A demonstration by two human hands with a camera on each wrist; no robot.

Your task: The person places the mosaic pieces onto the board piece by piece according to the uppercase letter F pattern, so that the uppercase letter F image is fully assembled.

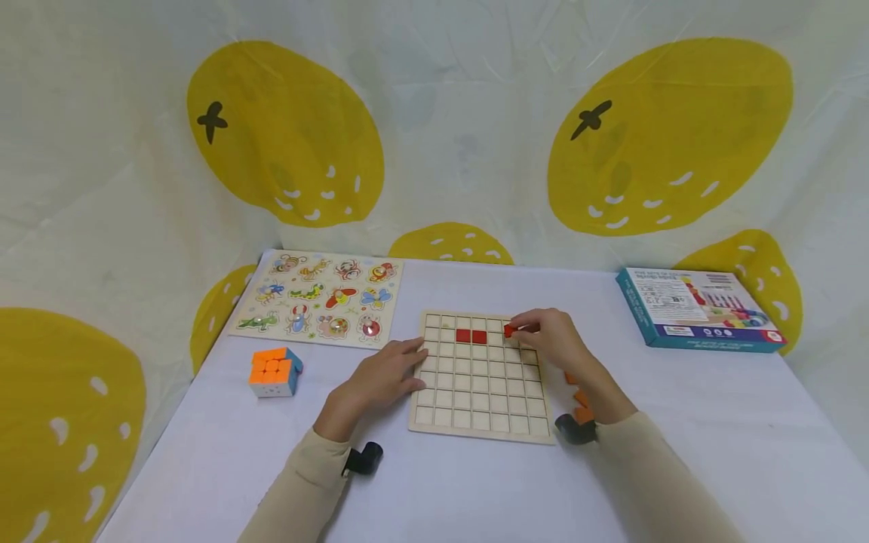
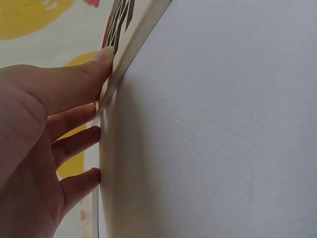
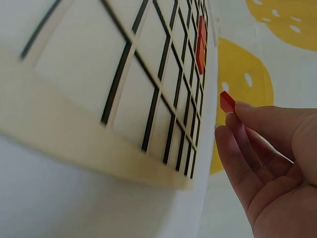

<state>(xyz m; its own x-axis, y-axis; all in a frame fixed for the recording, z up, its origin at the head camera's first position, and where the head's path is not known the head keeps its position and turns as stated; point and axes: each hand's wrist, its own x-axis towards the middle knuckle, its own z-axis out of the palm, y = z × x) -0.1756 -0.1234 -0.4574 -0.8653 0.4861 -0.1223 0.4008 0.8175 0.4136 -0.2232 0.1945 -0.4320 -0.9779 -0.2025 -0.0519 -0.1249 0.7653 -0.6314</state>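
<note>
A wooden grid board [image 1: 462,434] lies flat on the white table, with two red square tiles [image 1: 471,336] side by side in its second row. My right hand [image 1: 558,338] is over the board's far right part, pinching another red tile [image 3: 227,102] between thumb and fingertips. My left hand [image 1: 385,375] rests at the board's left edge. Its thumb and fingertips touch the rim, fingers spread and fairly straight, as the left wrist view shows. Orange tiles [image 1: 582,406] lie right of the board, partly hidden under the right forearm.
An insect picture puzzle board [image 1: 319,294] lies at the back left. In front of it sits a puzzle cube [image 1: 274,371] with an orange top. A teal and purple game box [image 1: 702,309] lies at the back right. A fruit-patterned cloth [image 1: 468,151] hangs behind the table.
</note>
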